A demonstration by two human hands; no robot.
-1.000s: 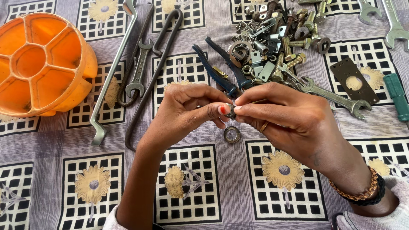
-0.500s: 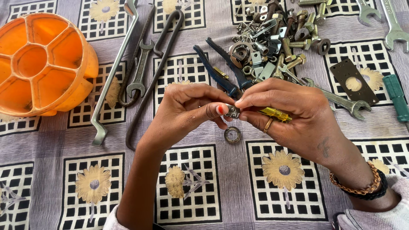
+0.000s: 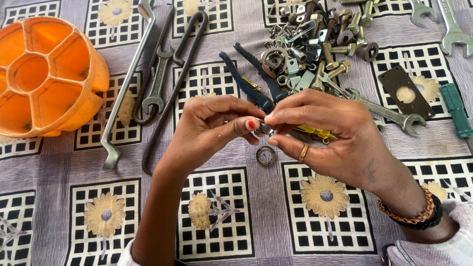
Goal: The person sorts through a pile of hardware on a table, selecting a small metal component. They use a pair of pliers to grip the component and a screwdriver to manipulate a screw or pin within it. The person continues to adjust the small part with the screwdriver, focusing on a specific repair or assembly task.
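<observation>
Hands: left hand (image 3: 212,125) and right hand (image 3: 327,135) met fingertip to fingertip above the patterned cloth (image 3: 236,221), both pinching one small metal part (image 3: 266,129).
Left hand: thumb and forefinger closed on the near end of the part.
Right hand: fingertips closed on the far end of the part; a yellow-handled tool (image 3: 318,132) showed under its fingers, but whether it was gripped could not be told.
Metal part: held in the air between the two hands, just above a ring (image 3: 266,155) lying flat on the cloth; too small and too covered to tell its long axis or which way it pointed.
Tub: an orange round tub (image 3: 96,74) at the left edge, split into a middle cell and outer cells, all showing bare orange bottoms.
Pile: bolts, nuts and brackets (image 3: 315,44) heaped loose on the cloth beyond the hands.
Pliers: blue-handled pliers (image 3: 246,81) lay just beyond the fingers, handles pointing away to the left.
Spanner: one spanner (image 3: 389,112) lay slantwise just beside the right hand.
</observation>
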